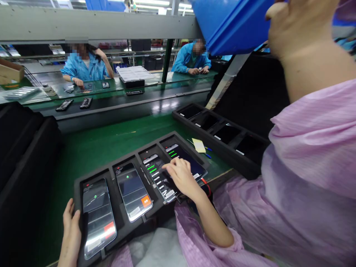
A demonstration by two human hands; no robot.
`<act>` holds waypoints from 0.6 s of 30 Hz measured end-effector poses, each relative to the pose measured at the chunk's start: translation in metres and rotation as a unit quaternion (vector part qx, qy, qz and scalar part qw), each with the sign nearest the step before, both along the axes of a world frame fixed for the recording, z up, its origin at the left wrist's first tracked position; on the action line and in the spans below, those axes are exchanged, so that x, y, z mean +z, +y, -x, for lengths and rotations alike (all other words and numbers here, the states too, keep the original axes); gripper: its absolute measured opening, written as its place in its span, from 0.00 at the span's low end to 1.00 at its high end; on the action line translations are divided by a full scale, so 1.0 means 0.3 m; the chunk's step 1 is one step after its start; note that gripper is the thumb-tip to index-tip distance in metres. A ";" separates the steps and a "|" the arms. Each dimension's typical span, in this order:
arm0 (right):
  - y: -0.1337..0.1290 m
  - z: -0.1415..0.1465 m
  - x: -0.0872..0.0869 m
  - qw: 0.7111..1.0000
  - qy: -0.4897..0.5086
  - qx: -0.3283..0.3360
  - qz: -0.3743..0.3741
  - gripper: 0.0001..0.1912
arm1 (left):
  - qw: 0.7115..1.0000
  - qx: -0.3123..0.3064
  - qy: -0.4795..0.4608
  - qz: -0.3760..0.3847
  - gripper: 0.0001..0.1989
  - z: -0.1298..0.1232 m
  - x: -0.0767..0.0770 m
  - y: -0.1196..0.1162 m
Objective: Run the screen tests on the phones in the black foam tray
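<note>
A black foam tray (125, 157) sits tilted before me with phones in its slots. My left hand (71, 226) grips the tray's left edge, thumb and fingers bent around it. Beside it lies the leftmost phone (98, 217), its screen lit with a red block low down. The second phone (132, 189) shows an orange block. My right hand (182, 176) is over the third phone (154, 174), index finger stretched out at a screen with green lines and white text; it holds nothing. The fourth phone (191, 161) is partly behind that hand.
Another tray (211, 131) with dark-screened phones lies right. A yellow note (198, 145) and blue pens rest between. A nearby person's hand (300, 29) is at a blue bin (236, 26). Black foam (25, 155) stands left. Two people in blue work beyond the conveyor (116, 107).
</note>
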State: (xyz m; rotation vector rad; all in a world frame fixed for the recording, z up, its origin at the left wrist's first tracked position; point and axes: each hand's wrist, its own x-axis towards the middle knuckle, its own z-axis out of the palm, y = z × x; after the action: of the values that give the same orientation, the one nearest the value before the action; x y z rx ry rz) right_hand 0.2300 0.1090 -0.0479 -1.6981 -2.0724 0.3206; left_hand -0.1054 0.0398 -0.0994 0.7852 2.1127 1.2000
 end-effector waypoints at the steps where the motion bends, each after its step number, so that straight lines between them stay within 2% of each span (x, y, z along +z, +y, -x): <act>1: 0.008 -0.025 -0.003 0.999 0.013 -0.033 -0.013 0.23 | 1.000 0.006 0.001 0.008 0.39 0.000 0.002 -0.002; 4: 0.036 -0.109 -0.014 0.989 0.026 -0.140 -0.036 0.25 | 1.000 0.015 0.005 0.013 0.40 0.004 -0.002 -0.001; 6: 0.050 -0.153 -0.022 0.984 0.020 -0.176 -0.030 0.25 | 1.000 0.025 -0.002 0.006 0.39 0.017 -0.014 0.008; 11: 0.059 -0.187 -0.034 0.989 -0.016 -0.145 -0.007 0.25 | 0.998 0.021 -0.055 0.037 0.38 0.095 -0.050 0.052; 14: 0.063 -0.182 -0.036 0.989 -0.037 -0.141 -0.019 0.22 | 0.996 0.028 -0.062 0.062 0.39 0.143 -0.067 0.080; 18: 0.077 -0.183 -0.041 0.990 -0.059 -0.123 -0.026 0.22 | 0.995 0.033 -0.056 0.075 0.38 0.162 -0.090 0.080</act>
State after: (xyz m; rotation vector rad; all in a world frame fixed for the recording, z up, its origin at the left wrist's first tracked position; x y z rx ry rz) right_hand 0.2850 0.1321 -0.0602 -1.9566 -1.9027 0.0892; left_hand -0.1541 0.0638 -0.1266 0.5727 2.1208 1.0784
